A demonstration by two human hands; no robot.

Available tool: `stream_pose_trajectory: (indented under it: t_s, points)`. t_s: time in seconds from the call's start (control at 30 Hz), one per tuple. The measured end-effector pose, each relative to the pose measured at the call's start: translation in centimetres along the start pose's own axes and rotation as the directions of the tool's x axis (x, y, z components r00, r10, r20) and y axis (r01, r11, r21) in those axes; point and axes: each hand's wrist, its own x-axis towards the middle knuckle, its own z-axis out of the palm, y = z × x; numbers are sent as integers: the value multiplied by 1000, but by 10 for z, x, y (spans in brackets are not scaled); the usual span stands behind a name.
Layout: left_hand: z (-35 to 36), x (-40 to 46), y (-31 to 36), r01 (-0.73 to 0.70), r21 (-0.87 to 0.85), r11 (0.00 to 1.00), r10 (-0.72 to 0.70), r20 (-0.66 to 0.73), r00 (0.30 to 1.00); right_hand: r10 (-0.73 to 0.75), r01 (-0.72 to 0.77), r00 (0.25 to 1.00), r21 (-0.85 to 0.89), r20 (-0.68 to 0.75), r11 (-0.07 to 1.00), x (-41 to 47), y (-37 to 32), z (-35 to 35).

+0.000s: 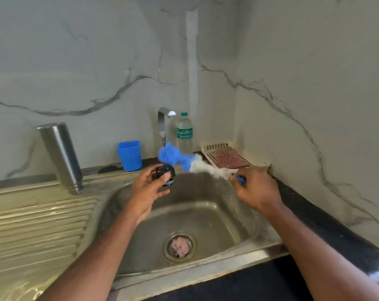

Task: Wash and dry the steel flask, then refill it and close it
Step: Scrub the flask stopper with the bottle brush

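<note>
The steel flask (61, 156) stands upside down, mouth down, on the ribbed drainboard (32, 222) at the left of the sink. My left hand (146, 190) holds the flask's dark cap (166, 173) over the sink basin (195, 213), pinched between thumb and fingers. My right hand (255, 189) grips the blue handle of a bottle brush (188, 162) with white and blue bristles. The brush's blue tip lies just above the cap; contact is blurred.
A steel tap (163, 124) rises behind the basin, with a clear plastic water bottle (184, 134) beside it. A blue plastic cup (130, 155) stands on the back ledge. A cream rack with a reddish scrub pad (230, 158) sits at the right corner. The drain strainer (180, 246) holds pinkish scraps.
</note>
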Motion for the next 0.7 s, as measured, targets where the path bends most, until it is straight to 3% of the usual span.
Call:
stream_pose_trajectory:
  t_s: [0.07, 0.13, 0.33, 0.43, 0.53, 0.7]
  points:
    - [-14, 2, 2, 18, -78, 997, -20, -18, 1000, -98, 102, 993, -64, 61, 993, 1, -18, 10]
    - [-23, 5, -2, 43, -86, 995, -47, -50, 998, -150, 153, 982, -17, 117, 988, 9, -35, 18]
    - [-42, 19, -19, 53, 225, 973, -9, -191, 982, -158, 148, 984, 114, 84, 982, 46, -77, 47]
    - [-49, 25, -26, 60, 284, 957, -6, -186, 983, -135, 117, 979, 123, 153, 985, 46, -88, 73]
    - [-50, 28, -29, 52, 307, 950, 1, -171, 985, -215, 187, 958, 154, 189, 970, 45, -88, 85]
    - [-48, 26, -31, 8, 322, 947, 38, -136, 990, -303, 193, 869, 295, 392, 936, 43, -76, 91]
